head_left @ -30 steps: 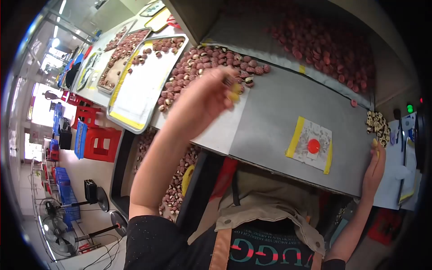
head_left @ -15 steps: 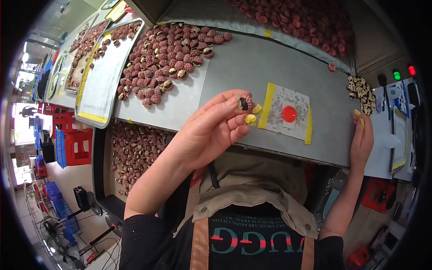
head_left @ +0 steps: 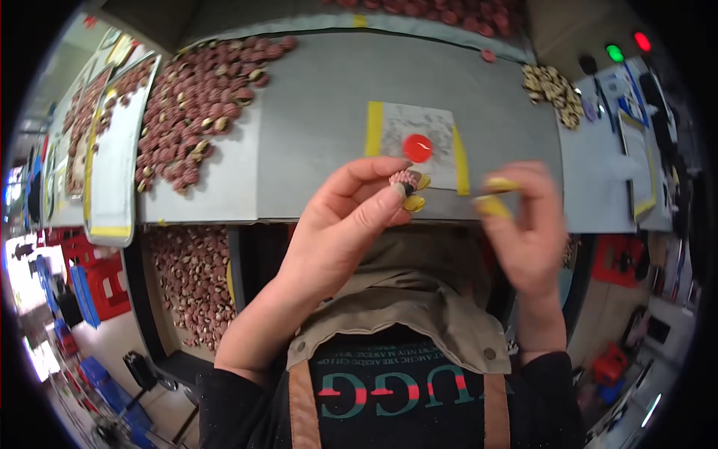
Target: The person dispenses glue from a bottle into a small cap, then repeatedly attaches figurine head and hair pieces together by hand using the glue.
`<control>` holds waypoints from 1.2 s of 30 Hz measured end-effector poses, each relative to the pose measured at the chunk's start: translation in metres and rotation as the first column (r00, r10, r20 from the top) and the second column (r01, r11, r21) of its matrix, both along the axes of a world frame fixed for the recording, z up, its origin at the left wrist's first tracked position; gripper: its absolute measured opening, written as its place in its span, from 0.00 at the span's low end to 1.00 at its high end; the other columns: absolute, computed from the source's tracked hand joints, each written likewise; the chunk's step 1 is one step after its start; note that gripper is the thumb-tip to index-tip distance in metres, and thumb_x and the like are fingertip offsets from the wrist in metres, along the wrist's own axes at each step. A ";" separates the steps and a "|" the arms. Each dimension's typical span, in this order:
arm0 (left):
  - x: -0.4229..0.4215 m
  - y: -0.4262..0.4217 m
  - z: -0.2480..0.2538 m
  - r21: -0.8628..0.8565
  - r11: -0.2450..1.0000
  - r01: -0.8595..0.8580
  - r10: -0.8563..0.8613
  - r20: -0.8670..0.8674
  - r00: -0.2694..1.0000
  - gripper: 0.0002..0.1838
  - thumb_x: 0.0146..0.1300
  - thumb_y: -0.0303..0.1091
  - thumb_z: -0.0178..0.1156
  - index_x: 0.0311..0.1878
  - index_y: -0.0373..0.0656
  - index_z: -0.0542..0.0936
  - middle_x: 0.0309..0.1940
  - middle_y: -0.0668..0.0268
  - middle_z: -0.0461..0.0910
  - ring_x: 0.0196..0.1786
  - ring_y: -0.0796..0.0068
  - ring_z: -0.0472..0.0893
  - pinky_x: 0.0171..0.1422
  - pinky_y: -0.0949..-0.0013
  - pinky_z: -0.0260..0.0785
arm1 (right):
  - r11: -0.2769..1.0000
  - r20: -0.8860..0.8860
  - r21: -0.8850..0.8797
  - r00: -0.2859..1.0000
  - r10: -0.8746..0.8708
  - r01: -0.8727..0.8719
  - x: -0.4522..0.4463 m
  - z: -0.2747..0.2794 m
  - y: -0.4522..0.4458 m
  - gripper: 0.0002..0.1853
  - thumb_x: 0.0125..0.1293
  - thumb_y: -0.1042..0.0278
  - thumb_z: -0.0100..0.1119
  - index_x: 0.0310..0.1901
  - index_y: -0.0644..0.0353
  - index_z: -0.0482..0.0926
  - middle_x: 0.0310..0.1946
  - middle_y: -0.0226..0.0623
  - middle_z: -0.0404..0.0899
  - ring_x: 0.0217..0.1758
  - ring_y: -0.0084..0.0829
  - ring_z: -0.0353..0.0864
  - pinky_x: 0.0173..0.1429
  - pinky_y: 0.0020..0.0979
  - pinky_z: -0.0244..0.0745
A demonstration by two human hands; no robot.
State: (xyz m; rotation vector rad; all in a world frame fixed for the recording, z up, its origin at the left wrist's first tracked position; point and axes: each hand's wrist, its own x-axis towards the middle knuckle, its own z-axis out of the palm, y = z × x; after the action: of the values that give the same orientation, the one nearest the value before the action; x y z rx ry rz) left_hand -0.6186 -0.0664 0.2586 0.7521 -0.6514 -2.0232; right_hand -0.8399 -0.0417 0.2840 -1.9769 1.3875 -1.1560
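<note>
My left hand [head_left: 340, 224] is closed on a small pink, bumpy raspberry-shaped piece [head_left: 404, 179] with a dark side, pinched between thumb and forefinger. Yellow covers show on the tips of its other fingers. To the right, my right hand [head_left: 531, 232] is smeared by motion. Its yellow-covered thumb and forefinger are apart, and nothing shows between them. Just beyond my left hand lies a red round disc [head_left: 417, 148] on a grey-smudged white sheet [head_left: 441, 168] edged with yellow tape.
A wide heap of pink bumpy pieces [head_left: 191, 112] spreads over the table's left side, beside a white tray [head_left: 116, 176]. Cream-and-dark pieces [head_left: 553, 93] are piled at the right. Red pieces [head_left: 449, 16] sit on a raised shelf behind. An open drawer [head_left: 191, 284] below holds many more pieces.
My right hand has come from the table's right edge inward toward my left hand. My left hand has turned the raspberry-shaped piece and lowered slightly. The camera view has shifted.
</note>
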 end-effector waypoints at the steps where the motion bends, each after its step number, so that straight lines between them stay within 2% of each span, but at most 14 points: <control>1: -0.006 0.004 0.000 -0.032 0.999 0.005 -0.004 0.024 1.000 0.18 0.70 0.30 0.57 0.61 0.38 0.71 0.53 0.61 0.78 0.52 0.76 0.79 0.56 0.73 0.73 | 0.999 0.063 0.009 0.997 0.038 -0.039 0.012 -0.001 0.000 0.19 0.54 0.84 0.62 0.49 0.62 0.75 0.44 0.40 0.76 0.46 0.35 0.79 0.51 0.31 0.74; 2: -0.010 0.007 0.000 -0.066 0.998 0.006 -0.003 0.050 0.999 0.18 0.69 0.29 0.57 0.60 0.38 0.71 0.54 0.61 0.78 0.53 0.75 0.79 0.57 0.73 0.73 | 0.997 0.129 0.013 0.988 0.079 -0.082 0.019 -0.004 -0.002 0.21 0.53 0.85 0.62 0.50 0.61 0.75 0.45 0.40 0.76 0.46 0.36 0.79 0.50 0.31 0.76; 9: -0.016 0.015 0.000 -0.189 0.981 0.044 -0.013 0.158 0.987 0.22 0.65 0.23 0.61 0.61 0.31 0.70 0.54 0.57 0.78 0.55 0.72 0.79 0.62 0.69 0.73 | 0.993 0.228 0.052 0.970 0.089 -0.104 0.021 -0.011 0.002 0.22 0.55 0.86 0.60 0.52 0.60 0.74 0.45 0.37 0.77 0.46 0.32 0.80 0.51 0.30 0.77; 12: -0.019 0.018 -0.003 -0.218 0.976 0.016 0.013 0.130 0.991 0.19 0.67 0.22 0.59 0.60 0.32 0.72 0.49 0.60 0.81 0.53 0.76 0.80 0.59 0.74 0.72 | 0.992 0.225 0.052 0.969 0.099 -0.113 0.020 -0.010 0.003 0.21 0.56 0.86 0.59 0.52 0.59 0.74 0.45 0.36 0.77 0.46 0.31 0.80 0.51 0.29 0.77; 21: -0.022 0.019 -0.005 -0.297 0.955 0.014 0.052 0.214 0.975 0.18 0.66 0.21 0.59 0.59 0.32 0.73 0.52 0.60 0.79 0.54 0.75 0.80 0.59 0.73 0.73 | 0.991 0.238 0.085 0.968 0.083 -0.106 0.019 -0.011 0.005 0.19 0.56 0.86 0.59 0.50 0.60 0.75 0.45 0.35 0.78 0.47 0.31 0.81 0.51 0.29 0.77; 27: -0.019 0.020 -0.010 -0.440 0.897 0.045 0.126 0.353 0.927 0.17 0.63 0.22 0.63 0.55 0.34 0.77 0.47 0.63 0.78 0.50 0.76 0.81 0.57 0.73 0.75 | 0.989 0.268 0.108 0.961 0.071 -0.103 0.019 -0.012 0.007 0.17 0.56 0.87 0.59 0.48 0.61 0.76 0.43 0.35 0.80 0.45 0.30 0.82 0.51 0.28 0.78; 30: -0.017 0.019 -0.010 -0.458 0.885 0.078 0.117 0.382 0.917 0.17 0.62 0.20 0.63 0.55 0.34 0.77 0.48 0.64 0.80 0.50 0.78 0.80 0.55 0.76 0.73 | 0.987 0.282 0.125 0.958 0.061 -0.100 0.019 -0.014 0.009 0.17 0.56 0.87 0.59 0.47 0.61 0.76 0.42 0.34 0.80 0.45 0.28 0.82 0.51 0.27 0.78; 36: -0.019 0.019 -0.009 -0.434 0.899 0.059 0.116 0.366 0.923 0.15 0.61 0.23 0.65 0.52 0.35 0.79 0.45 0.65 0.78 0.45 0.80 0.81 0.53 0.75 0.76 | 0.989 0.280 0.121 0.959 0.044 -0.080 0.019 -0.015 0.012 0.15 0.56 0.86 0.60 0.45 0.62 0.76 0.40 0.33 0.80 0.43 0.27 0.81 0.50 0.27 0.76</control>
State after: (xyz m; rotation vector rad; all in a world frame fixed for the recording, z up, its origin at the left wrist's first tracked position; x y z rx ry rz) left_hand -0.6373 -0.0476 0.2501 0.8789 -1.2688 -1.6153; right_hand -0.8206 -0.0299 0.2686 -1.6813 1.2151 -1.2263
